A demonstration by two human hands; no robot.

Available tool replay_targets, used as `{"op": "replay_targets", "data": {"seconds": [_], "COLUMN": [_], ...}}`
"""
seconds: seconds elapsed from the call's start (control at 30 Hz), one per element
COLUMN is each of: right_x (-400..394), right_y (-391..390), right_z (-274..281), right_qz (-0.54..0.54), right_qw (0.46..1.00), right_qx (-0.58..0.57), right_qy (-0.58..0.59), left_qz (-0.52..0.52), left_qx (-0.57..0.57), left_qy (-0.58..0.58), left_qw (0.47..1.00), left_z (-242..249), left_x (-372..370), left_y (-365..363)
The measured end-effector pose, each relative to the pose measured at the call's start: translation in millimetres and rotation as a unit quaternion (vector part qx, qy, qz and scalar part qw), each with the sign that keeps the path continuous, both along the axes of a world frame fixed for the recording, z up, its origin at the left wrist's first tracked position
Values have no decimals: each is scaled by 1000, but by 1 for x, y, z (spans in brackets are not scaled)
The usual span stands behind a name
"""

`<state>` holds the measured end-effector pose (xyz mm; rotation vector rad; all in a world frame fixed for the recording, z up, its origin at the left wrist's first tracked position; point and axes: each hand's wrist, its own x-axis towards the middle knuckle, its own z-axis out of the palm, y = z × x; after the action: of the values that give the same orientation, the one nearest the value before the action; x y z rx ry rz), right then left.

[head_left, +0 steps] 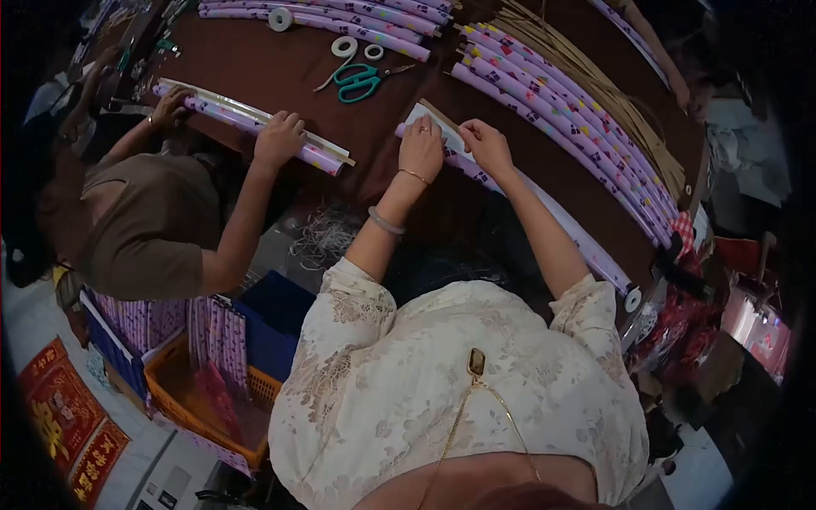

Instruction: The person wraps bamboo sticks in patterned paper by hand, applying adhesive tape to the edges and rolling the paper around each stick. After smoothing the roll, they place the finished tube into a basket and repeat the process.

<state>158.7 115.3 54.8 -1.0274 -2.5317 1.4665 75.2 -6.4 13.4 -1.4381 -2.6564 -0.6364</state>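
A long purple patterned roll [557,212] lies across the near edge of the brown table, running from the middle to the lower right. At its left end, my left hand [422,151] rests on a white sheet [444,127] with fingers extended and slightly spread. My right hand [486,148] is beside it at the sheet's right edge, thumb and forefinger pinched together; what they hold is too small to make out. A thin brown strip [438,113] runs along the sheet's upper edge.
At left, a co-worker's hands [280,138] hold another purple roll [242,119]. Teal scissors [359,83] and tape rolls [344,48] lie beyond. More purple rolls [552,106] and brown strips [612,93] are stacked at right. An orange basket [174,399] stands lower left.
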Motion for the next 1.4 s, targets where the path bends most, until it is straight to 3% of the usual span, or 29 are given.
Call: {"op": "replay_targets", "data": {"seconds": [0.17, 0.23, 0.33, 0.4, 0.5, 0.63, 0.77, 0.83, 1.13, 1.4], "right_x": [-5, -10, -12, -10, 4, 33, 63, 77, 117, 130], "right_y": [1, 4, 5, 6, 12, 11, 6, 2, -22, -30], "right_z": [-1, -6, -5, 2, 14, 53, 65, 63, 64, 73], "right_qz": [12, 30, 22, 4, -89, -137, -120, -106, -190, -194], "right_qw": [1000, 996, 998, 998, 975, 958, 971, 979, 947, 961], "right_qx": [-13, -85, -49, -64, -158, -215, -178, -102, -194, -144], "right_qy": [-17, -12, -21, -17, 130, 134, 110, 140, 173, 133], "left_qz": [7, 6, -4, -9, -16, -28, -47, -58, -75, -97], "left_qx": [16, 9, 19, 36, 50, -9, -23, -10, -10, -3], "left_qy": [-9, -20, -47, -63, -53, -29, -4, -1, 39, 38], "left_qw": [1000, 1000, 999, 997, 997, 999, 999, 998, 996, 995], "left_z": [2, 5, 9, 10, 11, 10, 5, 7, 11, 9], "left_x": [4, 3, 2, 1, 0, -2, -7, -8, -13, -20], "left_y": [-3, -3, -6, -6, -7, -5, -3, -3, -5, -5]}}
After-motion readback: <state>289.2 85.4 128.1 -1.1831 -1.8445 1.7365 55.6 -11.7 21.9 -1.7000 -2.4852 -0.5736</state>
